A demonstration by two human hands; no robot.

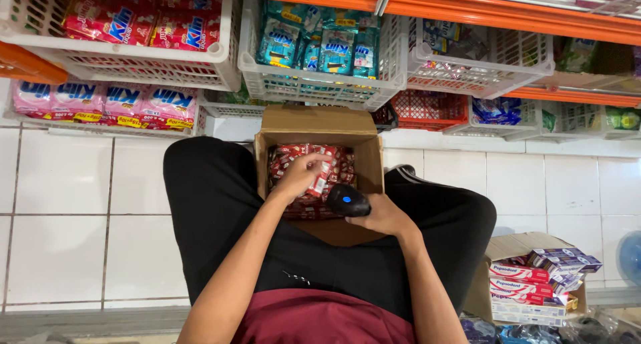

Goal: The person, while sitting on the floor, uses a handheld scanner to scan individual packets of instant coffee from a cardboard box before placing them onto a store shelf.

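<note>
Tiled shop floor, left hand (302, 175) pinching red packet (320, 178), right hand (384, 218) gripping scanner (347, 200)

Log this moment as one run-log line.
left hand: grips red packet in cardboard box | right hand: holds black handheld scanner | box between knees, on white tiled floor

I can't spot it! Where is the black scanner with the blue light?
In the head view, the black scanner is in the right hand, at the near edge of the open cardboard box of red packets, between the person's knees.
</note>
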